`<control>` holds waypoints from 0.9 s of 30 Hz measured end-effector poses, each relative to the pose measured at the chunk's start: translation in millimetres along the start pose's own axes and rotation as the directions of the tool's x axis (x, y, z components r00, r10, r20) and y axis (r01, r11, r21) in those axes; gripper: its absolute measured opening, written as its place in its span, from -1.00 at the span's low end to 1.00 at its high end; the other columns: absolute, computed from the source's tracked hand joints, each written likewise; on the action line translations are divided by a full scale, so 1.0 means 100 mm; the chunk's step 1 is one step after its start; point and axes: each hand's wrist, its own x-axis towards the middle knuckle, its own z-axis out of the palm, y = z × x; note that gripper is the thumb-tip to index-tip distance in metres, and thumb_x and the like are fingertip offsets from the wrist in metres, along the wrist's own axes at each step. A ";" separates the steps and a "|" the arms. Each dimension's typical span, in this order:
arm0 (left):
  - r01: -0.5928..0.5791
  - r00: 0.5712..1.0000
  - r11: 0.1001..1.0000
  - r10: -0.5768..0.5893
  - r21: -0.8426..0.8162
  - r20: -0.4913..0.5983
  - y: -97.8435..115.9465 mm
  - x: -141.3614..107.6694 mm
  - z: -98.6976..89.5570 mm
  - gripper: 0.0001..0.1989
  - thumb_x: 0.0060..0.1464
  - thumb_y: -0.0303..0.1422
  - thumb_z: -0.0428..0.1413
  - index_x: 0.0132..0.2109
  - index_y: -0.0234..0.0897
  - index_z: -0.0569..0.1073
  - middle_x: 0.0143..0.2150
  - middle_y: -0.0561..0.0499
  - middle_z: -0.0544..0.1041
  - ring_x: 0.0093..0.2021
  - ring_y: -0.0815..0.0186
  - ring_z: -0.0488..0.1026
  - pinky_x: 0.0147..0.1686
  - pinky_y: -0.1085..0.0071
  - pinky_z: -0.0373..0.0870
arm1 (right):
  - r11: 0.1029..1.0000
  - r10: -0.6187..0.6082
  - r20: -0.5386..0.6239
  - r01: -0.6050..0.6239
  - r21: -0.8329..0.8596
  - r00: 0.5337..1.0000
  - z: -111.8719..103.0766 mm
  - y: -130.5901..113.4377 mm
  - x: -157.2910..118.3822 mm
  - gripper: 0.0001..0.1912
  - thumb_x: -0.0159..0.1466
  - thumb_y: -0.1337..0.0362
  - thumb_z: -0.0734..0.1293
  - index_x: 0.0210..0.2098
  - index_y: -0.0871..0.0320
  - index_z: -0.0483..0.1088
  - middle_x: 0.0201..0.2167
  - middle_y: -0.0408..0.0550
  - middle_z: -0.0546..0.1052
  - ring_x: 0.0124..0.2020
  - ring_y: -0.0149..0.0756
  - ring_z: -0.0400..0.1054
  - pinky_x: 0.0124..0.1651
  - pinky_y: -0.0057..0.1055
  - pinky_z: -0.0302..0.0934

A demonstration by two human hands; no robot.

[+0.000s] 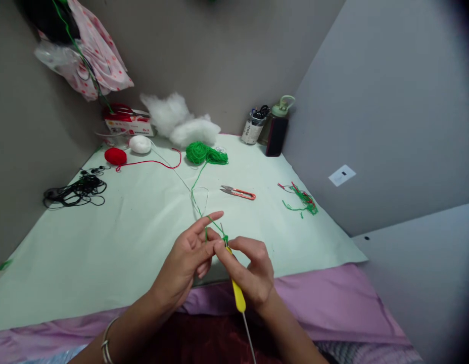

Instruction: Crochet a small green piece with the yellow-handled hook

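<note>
My right hand [251, 268] is closed around a crochet hook [238, 296] with a yellow handle, its thin metal tip pointing away from me. Small green stitches [226, 238] sit on the hook near that tip. Close beside it on the left, my left hand [192, 250] pinches at the stitches with thumb and fingers while its index finger stretches out. Green yarn [197, 178] passes over that index finger and runs back across the table to a green yarn ball [198, 152]. My fingertips partly hide the stitches.
Orange-handled thread snips [238, 192] lie beyond my hands. Behind are a red yarn ball [115, 156], a white yarn ball [140, 144] and white stuffing [194, 131]. Black cord [81, 189] lies left, yarn scraps [305, 199] right. A pen cup [253, 127] and phone [277, 136] stand against the wall.
</note>
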 end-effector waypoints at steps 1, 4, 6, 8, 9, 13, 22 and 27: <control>0.068 0.997 0.996 -0.066 -0.064 0.033 0.01 0.00 -0.01 -0.42 0.06 -0.30 0.46 0.23 -0.23 0.59 -0.41 0.17 0.41 -0.62 0.60 0.02 -0.66 0.62 0.03 | 0.999 0.025 -0.014 -0.024 0.042 1.000 0.02 0.00 -0.02 -0.46 0.38 0.48 0.37 0.25 -0.16 0.48 -0.12 -0.02 0.66 -0.11 -0.14 0.63 -0.14 -0.23 0.58; 0.165 0.984 0.968 -0.149 -0.192 0.094 0.04 0.01 -0.04 -0.52 0.07 -0.36 0.45 0.14 -0.33 0.64 -0.52 0.25 0.23 -0.61 0.61 -0.10 -0.65 0.65 -0.03 | 0.928 0.235 -0.066 -0.204 0.313 0.970 0.04 0.01 0.01 -0.61 0.43 0.46 0.32 0.13 -0.07 0.55 -0.17 -0.03 0.66 -0.15 -0.19 0.60 -0.13 -0.24 0.55; 0.136 0.989 0.969 -0.121 -0.207 0.083 0.08 0.03 -0.05 -0.55 0.08 -0.42 0.43 0.13 -0.33 0.64 -0.47 0.22 0.29 -0.61 0.63 -0.10 -0.65 0.66 -0.02 | 0.762 0.441 -0.050 -0.345 0.549 0.896 0.05 0.02 0.07 -0.74 0.47 0.41 0.30 -0.03 -0.01 0.59 -0.26 -0.07 0.63 -0.26 -0.26 0.57 -0.19 -0.27 0.52; 0.105 0.992 0.978 -0.091 -0.182 0.082 0.09 0.03 -0.05 -0.57 0.09 -0.43 0.41 0.13 -0.31 0.64 -0.35 0.14 0.42 -0.62 0.67 -0.07 -0.66 0.66 -0.02 | 0.570 0.561 0.004 -0.390 0.723 0.828 0.05 0.01 0.15 -0.80 0.49 0.33 0.30 -0.13 0.01 0.59 -0.31 -0.11 0.60 -0.39 -0.33 0.52 -0.32 -0.34 0.47; 0.100 0.992 0.981 -0.085 -0.164 0.095 0.08 0.03 -0.04 -0.57 0.10 -0.42 0.41 0.13 -0.31 0.64 -0.34 0.12 0.44 -0.62 0.68 -0.06 -0.66 0.66 -0.02 | 0.521 0.576 0.026 -0.392 0.758 0.817 0.06 0.01 0.18 -0.81 0.50 0.30 0.31 -0.16 0.02 0.60 -0.30 -0.10 0.60 -0.41 -0.35 0.50 -0.36 -0.36 0.44; 0.064 0.992 0.995 -0.056 -0.075 0.110 0.02 0.03 0.00 -0.57 0.11 -0.34 0.41 0.13 -0.28 0.63 -0.43 0.17 0.39 -0.64 0.64 0.05 -0.64 0.64 0.05 | 0.695 0.465 0.003 -0.367 0.618 0.886 0.09 -0.03 0.19 -0.81 0.46 0.35 0.35 -0.10 0.01 0.63 -0.20 -0.03 0.68 -0.18 -0.23 0.58 -0.20 -0.28 0.49; 0.092 0.995 0.983 -0.084 -0.158 0.055 -0.02 0.05 -0.02 -0.54 0.11 -0.31 0.43 0.14 -0.29 0.64 -0.55 0.26 0.22 -0.63 0.59 0.00 -0.65 0.65 0.06 | 0.948 0.209 -0.063 -0.186 0.256 0.976 0.04 -0.01 0.10 -0.60 0.40 0.45 0.39 0.13 -0.07 0.60 -0.07 0.02 0.70 -0.06 -0.12 0.60 -0.09 -0.17 0.53; 0.065 0.995 0.974 -0.048 -0.218 0.082 0.04 0.05 -0.02 -0.69 0.08 -0.44 0.41 0.01 -0.28 0.70 -0.36 0.14 0.44 -0.64 0.67 0.09 -0.66 0.67 0.12 | 0.606 0.574 -0.003 -0.422 0.674 0.819 0.04 0.02 0.18 -0.81 0.47 0.33 0.34 -0.16 -0.01 0.62 -0.32 -0.13 0.62 -0.36 -0.33 0.48 -0.28 -0.34 0.41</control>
